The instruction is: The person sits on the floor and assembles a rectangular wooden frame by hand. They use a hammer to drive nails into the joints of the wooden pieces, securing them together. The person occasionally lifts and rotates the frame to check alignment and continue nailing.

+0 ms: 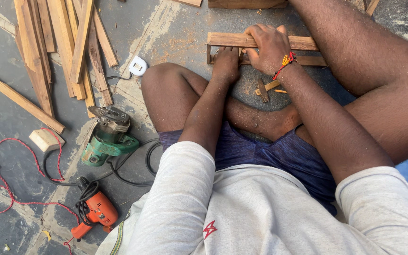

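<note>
Two bare hands rest on a brown wooden frame of thin slats (303,44) that lies on the grey concrete floor (175,28), far from the seated person, between the knees. Right hand (269,47) has its fingers curled over the upper slat, gripping it. Left hand (226,65) presses on the lower slat; its fingers I cannot tell. Near left lie a green power planer (107,141) and an orange electric drill (95,211)

The right hand (269,47) wears a red and yellow thread and grips brown wood strips (260,41). Far left of the hands lie a green saw (107,139), an orange drill (95,210) and red cord (1,184).
</note>
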